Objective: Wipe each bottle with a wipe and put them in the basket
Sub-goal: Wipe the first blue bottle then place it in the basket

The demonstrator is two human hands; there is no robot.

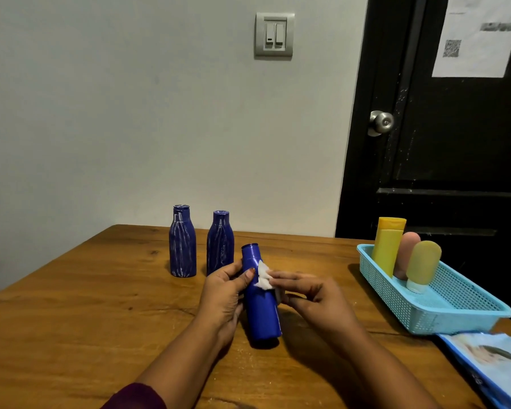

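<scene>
My left hand [223, 293] grips a blue bottle [261, 308] held tilted above the wooden table [86, 320]. My right hand [313, 296] pinches a small white wipe [264, 277] against the bottle's upper side. Two more blue bottles, streaked with white, stand upright behind: one on the left [182, 242], one [220, 243] just beyond my left hand. At the right, a light blue basket [443, 308] holds a yellow bottle [387, 246], a pink one [405, 255] and an olive-yellow one [423, 265], all leaning on its far end.
A pack of wipes [493, 367] lies at the table's right front edge, just in front of the basket. A grey wall stands behind the table, and a black door [443, 143] with a metal knob is behind the basket.
</scene>
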